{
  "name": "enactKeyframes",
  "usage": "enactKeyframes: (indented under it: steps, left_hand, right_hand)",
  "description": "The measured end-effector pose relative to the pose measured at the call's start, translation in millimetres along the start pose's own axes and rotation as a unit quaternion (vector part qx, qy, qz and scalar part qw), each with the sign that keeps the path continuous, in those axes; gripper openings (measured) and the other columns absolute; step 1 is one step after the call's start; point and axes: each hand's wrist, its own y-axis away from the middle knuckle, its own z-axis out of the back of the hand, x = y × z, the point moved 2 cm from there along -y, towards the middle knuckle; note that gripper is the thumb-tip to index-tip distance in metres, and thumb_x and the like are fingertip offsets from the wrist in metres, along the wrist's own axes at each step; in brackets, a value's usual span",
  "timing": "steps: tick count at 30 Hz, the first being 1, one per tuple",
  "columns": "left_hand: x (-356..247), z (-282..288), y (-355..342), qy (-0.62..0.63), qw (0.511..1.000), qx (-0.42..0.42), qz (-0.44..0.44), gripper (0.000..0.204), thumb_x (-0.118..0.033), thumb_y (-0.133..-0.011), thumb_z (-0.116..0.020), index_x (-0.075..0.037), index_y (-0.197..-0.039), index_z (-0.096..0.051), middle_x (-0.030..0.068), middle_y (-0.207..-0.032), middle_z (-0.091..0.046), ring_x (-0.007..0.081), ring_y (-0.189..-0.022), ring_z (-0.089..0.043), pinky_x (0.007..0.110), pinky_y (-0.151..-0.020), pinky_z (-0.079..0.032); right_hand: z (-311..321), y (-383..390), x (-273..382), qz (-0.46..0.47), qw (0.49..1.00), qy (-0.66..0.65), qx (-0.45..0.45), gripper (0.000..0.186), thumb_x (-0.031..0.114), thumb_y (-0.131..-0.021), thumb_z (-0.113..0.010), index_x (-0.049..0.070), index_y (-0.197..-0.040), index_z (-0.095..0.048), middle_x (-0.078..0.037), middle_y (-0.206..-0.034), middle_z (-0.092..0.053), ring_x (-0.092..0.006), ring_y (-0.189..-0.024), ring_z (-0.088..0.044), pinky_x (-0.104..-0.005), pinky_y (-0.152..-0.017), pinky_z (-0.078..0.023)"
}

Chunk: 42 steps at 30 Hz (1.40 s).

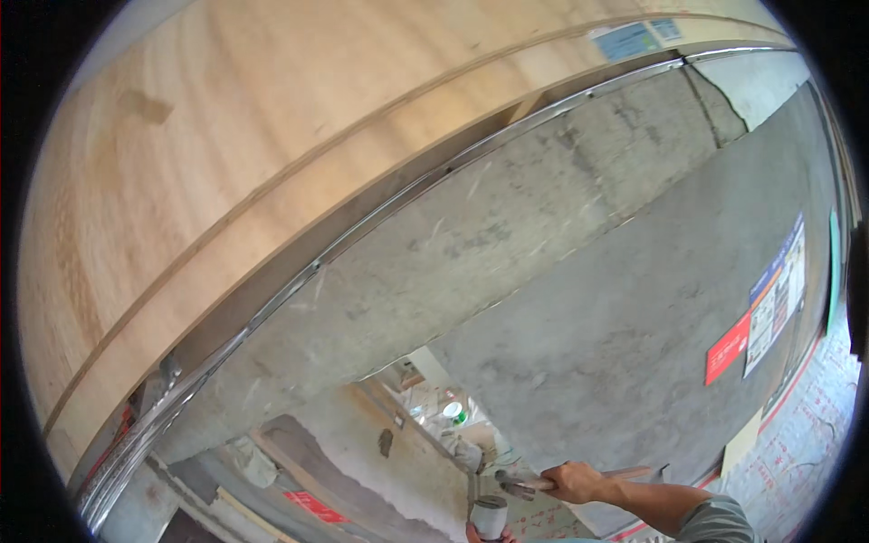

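My right hand (579,483) grips a hammer (518,487) by its wooden handle, near the lower right. The metal head points left and the handle's end sticks out behind my fist. At the bottom edge, my left hand (472,533) is closed around a white cylindrical container (490,519) with a dark grey top. Only some fingers of that hand show; the rest falls below the picture. The hammer head is just above and right of the container, apart from it.
Overhead runs a plywood panel (272,100) with a metal channel (362,237) along its edge. A concrete beam (471,226) and grey wall (588,335) follow. Red and white posters (730,349) hang right. Beyond the doorway stands a white-and-green bucket (453,412). Printed sheeting (801,452) covers the floor.
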Motion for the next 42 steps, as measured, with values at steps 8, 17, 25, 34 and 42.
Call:
enactKeyframes:
  steps: [8, 17, 25, 34, 42]
  left_hand:
    - [46.8, 78.0, -11.1, -0.138, 0.974, -0.179, 0.017, 0.042, -0.053, -0.091, -0.057, -0.011, -0.093, -0.055, 0.0034, -0.083, -0.049, 0.0207, -0.071, -0.048, 0.038, -0.061, -0.043]
    - [-15.1, 119.6, 69.9, -0.353, 0.860, -0.363, 0.061, 0.043, -0.048, -0.092, -0.056, -0.012, -0.116, -0.052, 0.0054, -0.108, -0.055, 0.0212, -0.092, -0.055, 0.038, -0.074, -0.047]
    - [-9.3, 121.4, 158.2, -0.397, 0.754, -0.491, 0.183, 0.052, -0.041, -0.095, -0.055, -0.012, -0.137, -0.048, 0.0062, -0.131, -0.057, 0.0204, -0.115, -0.056, 0.037, -0.090, -0.048]
    - [56.6, 5.1, 101.8, 0.110, 0.758, -0.640, -0.063, 0.077, -0.084, -0.068, -0.056, -0.009, -0.087, -0.058, 0.0036, -0.064, -0.053, 0.0180, -0.058, -0.048, 0.034, -0.058, -0.040]
    - [129.6, -27.8, 128.4, 0.010, 0.691, -0.722, 0.042, 0.065, -0.074, -0.081, -0.053, -0.011, -0.095, -0.052, 0.0027, -0.067, -0.050, 0.0158, -0.058, -0.043, 0.031, -0.057, -0.033]
  right_hand:
    - [42.5, 17.4, -25.6, -0.037, 0.999, 0.027, 0.017, 0.021, 0.030, -0.090, -0.055, 0.014, -0.099, -0.064, -0.016, -0.093, -0.070, -0.0390, -0.090, -0.066, -0.0509, -0.076, -0.052]
    - [40.5, 72.6, -48.0, -0.164, 0.975, 0.093, -0.118, 0.017, 0.026, -0.087, -0.058, 0.016, -0.099, -0.066, -0.014, -0.082, -0.069, -0.0378, -0.078, -0.067, -0.0511, -0.068, -0.052]
    - [75.5, 138.7, -62.4, -0.213, 0.935, 0.135, -0.250, 0.015, 0.019, -0.081, -0.063, 0.014, -0.095, -0.066, -0.014, -0.076, -0.068, -0.0374, -0.071, -0.066, -0.0487, -0.062, -0.050]
    - [201.6, 188.3, -187.4, -0.270, 0.877, 0.200, -0.343, 0.038, 0.003, -0.076, -0.064, 0.011, -0.114, -0.066, -0.023, -0.087, -0.067, -0.0410, -0.081, -0.066, -0.0467, -0.071, -0.052]
    - [328.6, 230.9, -229.7, -0.105, 0.802, 0.393, -0.437, 0.036, 0.043, -0.089, -0.069, 0.013, -0.107, -0.074, -0.019, -0.079, -0.070, -0.0305, -0.072, -0.072, -0.0375, -0.059, -0.053]
